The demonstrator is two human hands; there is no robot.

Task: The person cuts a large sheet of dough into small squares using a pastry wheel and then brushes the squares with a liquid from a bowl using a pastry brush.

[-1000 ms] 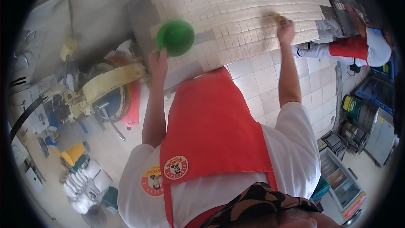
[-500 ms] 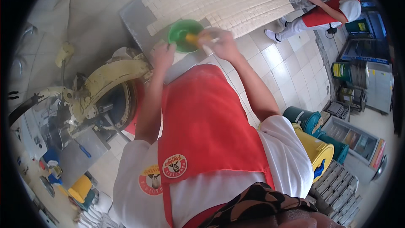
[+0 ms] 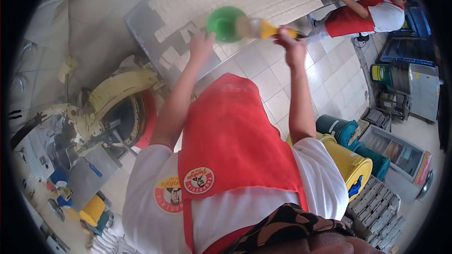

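My left hand [image 3: 202, 46] grips the near-left rim of a green plastic bowl [image 3: 217, 24], which is tilted above the near edge of the table. In my right hand [image 3: 293, 49] is a wide brush with a yellow and black handle [image 3: 269, 29]. Its pale bristles, smeared by motion, point left and overlap the bowl's right side. Long rows of pale dough [image 3: 245, 1], cut into pieces, lie on the metal table beyond the bowl. A few loose dough pieces [image 3: 172, 59] rest near the table's left end.
A co-worker in a red apron [image 3: 351, 21] stands at the table's far right, hands over the dough. A cream-coloured machine with a round bowl [image 3: 120, 84] is close on my left. To my right are a yellow bucket [image 3: 346, 164], green buckets [image 3: 336, 128] and stacked metal trays [image 3: 376, 211].
Both hands have moved away and to the right, carrying the bowl and brush. The brush has swung out to the bowl's right. The co-worker's hands have come lower over the dough.
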